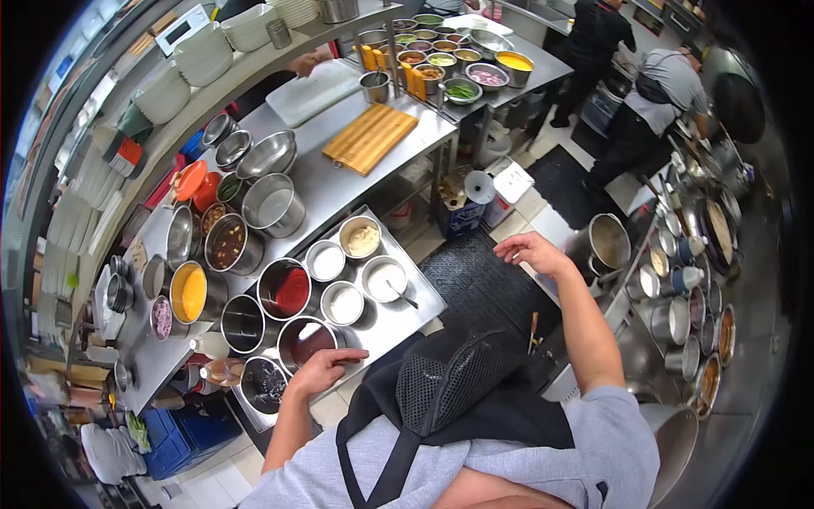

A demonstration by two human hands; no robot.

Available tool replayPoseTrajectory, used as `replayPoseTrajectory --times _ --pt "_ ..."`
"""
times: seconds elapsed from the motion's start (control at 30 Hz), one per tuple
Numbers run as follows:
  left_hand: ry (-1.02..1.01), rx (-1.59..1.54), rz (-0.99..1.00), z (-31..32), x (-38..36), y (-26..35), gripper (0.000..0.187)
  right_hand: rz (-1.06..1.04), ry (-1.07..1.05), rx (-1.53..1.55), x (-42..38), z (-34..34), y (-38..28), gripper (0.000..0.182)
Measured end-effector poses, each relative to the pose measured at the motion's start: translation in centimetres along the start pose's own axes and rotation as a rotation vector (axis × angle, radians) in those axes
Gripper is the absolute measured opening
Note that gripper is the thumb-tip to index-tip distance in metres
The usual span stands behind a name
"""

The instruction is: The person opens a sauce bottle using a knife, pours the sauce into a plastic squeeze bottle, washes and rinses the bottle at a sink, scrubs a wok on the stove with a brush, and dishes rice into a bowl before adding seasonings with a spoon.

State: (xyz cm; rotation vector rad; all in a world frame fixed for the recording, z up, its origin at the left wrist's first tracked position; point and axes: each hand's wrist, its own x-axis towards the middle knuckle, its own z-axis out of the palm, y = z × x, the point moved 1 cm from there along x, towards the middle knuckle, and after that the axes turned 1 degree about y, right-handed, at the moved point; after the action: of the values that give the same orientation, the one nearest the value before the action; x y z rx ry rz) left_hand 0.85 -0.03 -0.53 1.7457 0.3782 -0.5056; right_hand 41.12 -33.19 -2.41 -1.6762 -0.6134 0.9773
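Observation:
My left hand (326, 371), empty with its fingers stretched out, hovers at the near side of a pot of dark red sauce (307, 341). Next to that pot are a pot of bright red sauce (284, 288) and a nearly bare dark metal pot (243, 323). White contents fill several containers on the same steel surface, one a tub with a spoon (384, 278) in it. Out over the aisle, my right hand (534, 252) is held in the air, fingers loosely bent and apart, holding nothing. Nearest to it is a large stockpot (607, 242).
A wooden cutting board (370, 138) lies on the steel counter, beyond metal bowls and a pot of yellow sauce (193, 291). Black mats (475, 271) cover the aisle floor. Two people (657, 93) stand at the upper right near the crowded stove side. Plates line the left shelf.

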Motion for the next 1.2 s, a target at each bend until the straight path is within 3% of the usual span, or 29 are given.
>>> replayPoseTrajectory --times 0.07,0.1,0.17,0.3,0.4,0.5,0.6,0.7,0.77,0.83,0.87,0.93,0.97,1.0,1.03,1.1,1.17,1.2 --pt "0.058 -0.050 0.050 -0.3 -1.6 0.6 0.058 0.060 -0.141 -0.117 2.6 2.4 1.8 0.044" --pt "0.016 0.000 0.089 1.2 4.8 1.7 0.062 0.102 -0.134 -0.183 5.3 -3.2 1.9 0.044" --pt "0.051 -0.058 0.110 0.1 5.9 0.3 0.061 0.149 -0.267 -0.193 9.0 -2.5 4.0 0.045" --pt "0.159 -0.258 0.009 1.7 7.3 1.1 0.063 0.102 -0.394 -0.240 15.5 -4.7 0.9 0.046" --pt "0.172 -0.267 0.004 4.5 10.6 3.6 0.064 0.025 -0.406 -0.205 21.5 -8.3 -1.0 0.048" --pt "0.282 -0.344 -0.080 9.0 14.1 4.8 0.062 -0.008 -0.432 0.063 27.7 -9.8 -0.1 0.031" --pt "0.382 -0.620 -0.222 16.6 16.9 3.8 0.051 0.136 -0.455 0.058 32.6 -9.0 4.1 0.024" --pt "0.466 -0.654 -0.376 26.7 16.5 -1.8 0.039 0.243 -0.591 -0.057 34.5 -5.4 7.1 0.024" --pt "0.676 -0.799 -0.635 34.1 14.2 -5.8 0.034 0.263 -0.648 -0.100 36.0 -2.4 8.6 0.027" --pt "0.834 -0.930 -0.752 41.8 11.9 -9.4 0.030 0.286 -0.724 -0.164 38.0 0.3 9.6 0.034" --pt "0.914 -0.990 -0.781 45.6 10.8 -10.9 0.029 0.213 -0.687 -0.214 38.7 1.5 10.0 0.038" --pt "0.822 -1.042 -0.794 53.4 10.0 -15.0 0.028 0.089 -0.626 -0.261 41.1 3.9 9.7 0.051" --pt "0.793 -1.296 -0.898 53.3 10.2 -11.9 0.030 0.074 -0.653 -0.270 42.3 5.2 9.9 0.051" --pt "0.733 -1.337 -0.842 54.8 10.9 -12.1 0.032 0.069 -0.529 -0.230 43.9 6.5 10.4 0.054" --pt "0.731 -1.173 -1.161 44.1 12.3 -0.5 0.035 0.065 -0.411 -0.187 46.2 7.9 11.5 0.056" --pt "0.823 -1.122 -0.760 49.8 14.2 -7.7 0.037 -0.134 -0.485 -0.597 54.0 10.0 17.7 0.057" --pt "0.979 -1.202 -0.796 49.7 18.2 -10.0 0.035 -0.307 -0.446 -1.175 57.9 12.8 20.4 0.058" --pt "1.090 -1.256 -0.846 49.3 19.9 -10.8 0.033 -0.356 -0.254 -1.080 58.6 14.4 20.6 0.054"
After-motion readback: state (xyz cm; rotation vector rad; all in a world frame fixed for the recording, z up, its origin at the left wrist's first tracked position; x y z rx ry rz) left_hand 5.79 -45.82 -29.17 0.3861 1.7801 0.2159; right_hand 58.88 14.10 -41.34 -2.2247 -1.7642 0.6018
